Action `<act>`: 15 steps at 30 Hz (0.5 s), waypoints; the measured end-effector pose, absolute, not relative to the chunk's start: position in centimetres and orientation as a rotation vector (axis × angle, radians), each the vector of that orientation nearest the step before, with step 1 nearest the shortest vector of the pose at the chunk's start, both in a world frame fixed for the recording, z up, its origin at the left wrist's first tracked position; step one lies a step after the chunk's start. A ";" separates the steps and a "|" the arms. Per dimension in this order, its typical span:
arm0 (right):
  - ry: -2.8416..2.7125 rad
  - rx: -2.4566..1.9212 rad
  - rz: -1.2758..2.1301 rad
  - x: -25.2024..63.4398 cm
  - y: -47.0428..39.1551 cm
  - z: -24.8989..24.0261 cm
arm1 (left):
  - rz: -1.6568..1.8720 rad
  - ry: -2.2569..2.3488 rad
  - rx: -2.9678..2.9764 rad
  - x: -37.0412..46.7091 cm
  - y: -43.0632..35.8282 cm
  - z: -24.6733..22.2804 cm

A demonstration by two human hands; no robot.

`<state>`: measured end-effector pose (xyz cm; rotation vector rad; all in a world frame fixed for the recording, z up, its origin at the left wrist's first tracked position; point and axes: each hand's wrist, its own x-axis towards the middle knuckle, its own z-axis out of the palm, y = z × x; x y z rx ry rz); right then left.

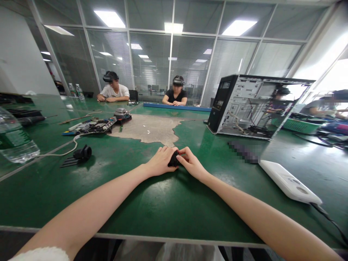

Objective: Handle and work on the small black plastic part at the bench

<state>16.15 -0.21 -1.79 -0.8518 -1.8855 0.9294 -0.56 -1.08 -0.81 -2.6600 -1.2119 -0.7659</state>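
Both hands meet at the middle of the green table (152, 203), over a small black object (173, 159). My left hand (161, 161) is wrapped round its left side, fingers curled over it. My right hand (191, 163) pinches the right side between thumb and fingers. Much of the object is hidden by the fingers, and its exact kind cannot be made out. To the left, apart from both hands, lies a black plastic part with a round end and flat prongs (78, 156).
An open computer case (225, 105) stands at the right, with a white power bank-like device (290, 181) nearer. Circuit boards (92, 126) and a water bottle (16, 139) are at the left. Two people (115, 90) (176, 95) sit across; others are at the right.
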 end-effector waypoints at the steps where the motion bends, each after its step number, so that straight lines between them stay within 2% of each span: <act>1: -1.880 -0.857 0.933 16.2 -0.1 -1.9 | -0.764 -1.207 -2.658 -0.6 -1.1 -0.8; 15: -1.925 -0.825 0.918 16.2 -0.8 -1.3 | -0.761 -1.207 -2.644 -0.6 -1.0 -0.9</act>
